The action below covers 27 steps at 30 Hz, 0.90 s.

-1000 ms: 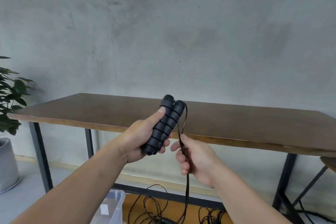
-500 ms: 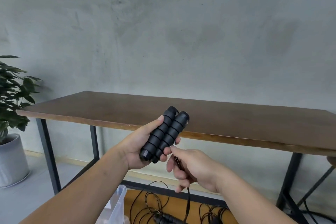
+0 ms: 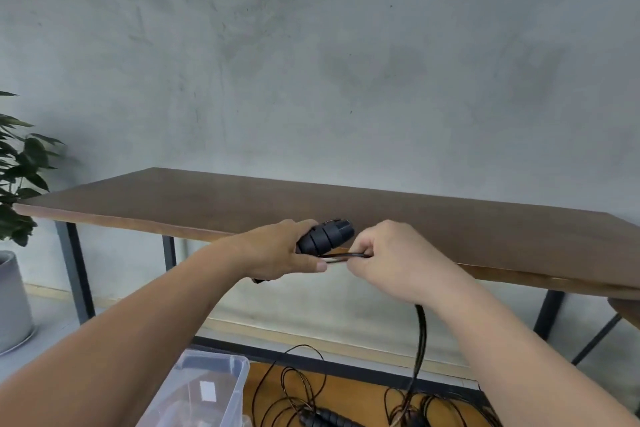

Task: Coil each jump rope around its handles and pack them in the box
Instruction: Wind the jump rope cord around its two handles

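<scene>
The handles (image 3: 325, 236) are lying level in front of the counter (image 3: 450, 229), the left hand (image 3: 280, 253) wrapping them in a closed grip. The right hand (image 3: 391, 260) is pinching the rope (image 3: 346, 255) just beside them; its slack is hanging toward the floor, near the box (image 3: 207, 388) and other ropes (image 3: 311, 406).

A brown wooden surface (image 3: 398, 215) on black metal legs (image 3: 74, 267) stands against a grey wall; nothing shows on its top. Below it is the floor (image 3: 41, 354), grey at left, with an orange-brown mat (image 3: 356, 388) in the middle. On the mat lie loose black ropes (image 3: 298, 381) and a black handle (image 3: 329, 419). A clear plastic box (image 3: 207, 388) sits just left of them. At far left a grey pot (image 3: 12, 305) with a plant stands on the floor.
</scene>
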Available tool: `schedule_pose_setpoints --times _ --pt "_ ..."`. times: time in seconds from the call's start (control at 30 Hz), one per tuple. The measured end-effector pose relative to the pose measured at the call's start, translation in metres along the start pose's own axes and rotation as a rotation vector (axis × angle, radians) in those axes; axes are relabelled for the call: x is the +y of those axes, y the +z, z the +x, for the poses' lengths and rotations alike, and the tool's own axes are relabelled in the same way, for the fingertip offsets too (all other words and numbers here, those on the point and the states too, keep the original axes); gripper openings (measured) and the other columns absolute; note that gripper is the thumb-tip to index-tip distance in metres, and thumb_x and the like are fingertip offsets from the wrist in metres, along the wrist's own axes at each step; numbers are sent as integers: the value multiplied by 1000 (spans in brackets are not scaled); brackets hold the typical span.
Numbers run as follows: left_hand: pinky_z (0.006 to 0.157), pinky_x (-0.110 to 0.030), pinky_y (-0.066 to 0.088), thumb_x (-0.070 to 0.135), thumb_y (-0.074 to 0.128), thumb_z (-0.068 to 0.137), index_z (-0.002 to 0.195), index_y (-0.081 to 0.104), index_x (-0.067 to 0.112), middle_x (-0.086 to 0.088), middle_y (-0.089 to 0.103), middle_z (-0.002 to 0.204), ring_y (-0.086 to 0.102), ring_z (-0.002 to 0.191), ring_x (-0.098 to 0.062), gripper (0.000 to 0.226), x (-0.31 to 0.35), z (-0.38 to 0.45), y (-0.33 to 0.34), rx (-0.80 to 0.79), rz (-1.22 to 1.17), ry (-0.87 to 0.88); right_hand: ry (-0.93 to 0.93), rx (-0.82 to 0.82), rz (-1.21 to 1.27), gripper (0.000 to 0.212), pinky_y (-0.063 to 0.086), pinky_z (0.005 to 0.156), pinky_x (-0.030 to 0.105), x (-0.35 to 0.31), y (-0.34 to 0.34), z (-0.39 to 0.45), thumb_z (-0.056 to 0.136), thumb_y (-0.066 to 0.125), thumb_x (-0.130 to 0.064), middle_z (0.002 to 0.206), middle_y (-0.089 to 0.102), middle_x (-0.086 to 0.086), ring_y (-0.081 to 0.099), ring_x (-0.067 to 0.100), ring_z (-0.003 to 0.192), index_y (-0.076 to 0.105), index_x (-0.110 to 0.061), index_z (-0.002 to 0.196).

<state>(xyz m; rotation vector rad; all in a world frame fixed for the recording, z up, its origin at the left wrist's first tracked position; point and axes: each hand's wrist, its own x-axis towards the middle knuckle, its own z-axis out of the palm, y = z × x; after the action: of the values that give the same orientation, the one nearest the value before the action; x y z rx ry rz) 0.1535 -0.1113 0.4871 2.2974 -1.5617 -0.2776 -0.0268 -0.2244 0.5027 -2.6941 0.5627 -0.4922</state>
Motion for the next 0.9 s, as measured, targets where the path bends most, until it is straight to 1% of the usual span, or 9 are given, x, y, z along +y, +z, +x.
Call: schedule_pose_setpoints --times 0.2,0.27,0.33,0.43,0.5,0.6,0.67,0.73,0.9 --pt "92 -42 49 56 61 90 139 35 30 0 50 122 57 106 -25 61 2 -9 6 14 518 78 -184 -53 -191 12 40 54 19 -31 -6 14 82 63 -20 66 62 -12 56 5 65 74 -23 80" --pt "92 -40 49 50 61 91 138 37 30 1 52 121 57 106 -23 56 4 -13 8 24 567 126 -222 -99 -184 9 43 54 15 -38 -9 21 80 68 -21 68 66 -12 58 1 66 76 -24 80" --pt "90 -37 50 43 63 91 133 43 29 4 55 116 57 102 -21 49 6 -19 10 10 522 180 -205 -166 -86 4 42 54 9 -40 -15 29 76 78 -23 68 69 -14 57 -4 62 76 -24 79" --pt "70 -26 49 34 67 87 113 51 30 8 57 90 56 79 -13 30 11 -29 11 -50 244 256 -161 -247 142 20 42 57 14 -29 -23 41 66 89 -24 65 65 -9 55 2 59 73 -18 75" --pt "59 -20 44 27 70 85 97 52 30 7 55 75 52 63 -8 22 13 -36 6 -53 -13 265 -107 -288 488 20 42 53 19 -15 -21 46 65 88 -17 63 62 -1 53 9 54 68 -14 70" --pt "59 -27 48 23 73 81 93 61 28 -3 62 76 55 62 -10 17 14 -41 -10 13 -288 292 19 -269 962 17 39 55 22 1 -1 51 71 74 -6 59 60 0 54 13 52 66 -18 61" --pt "63 -23 49 20 74 81 94 67 27 0 68 82 58 67 -9 16 13 -40 -15 51 -390 286 39 -240 1061 40 19 53 26 4 19 51 86 54 -1 50 50 -3 38 10 47 64 -24 54" --pt "62 -24 46 18 75 80 93 69 22 3 64 75 55 65 -11 14 11 -35 -14 79 -444 222 81 -184 1118 51 11 49 24 2 36 47 97 38 -2 50 47 -4 25 8 46 63 -23 58" --pt "46 -20 41 22 72 75 102 62 27 7 63 76 51 49 -10 29 8 -22 -6 194 -332 35 284 -54 1200 26 17 43 22 1 73 33 104 42 -18 60 48 1 27 10 47 59 -6 88"
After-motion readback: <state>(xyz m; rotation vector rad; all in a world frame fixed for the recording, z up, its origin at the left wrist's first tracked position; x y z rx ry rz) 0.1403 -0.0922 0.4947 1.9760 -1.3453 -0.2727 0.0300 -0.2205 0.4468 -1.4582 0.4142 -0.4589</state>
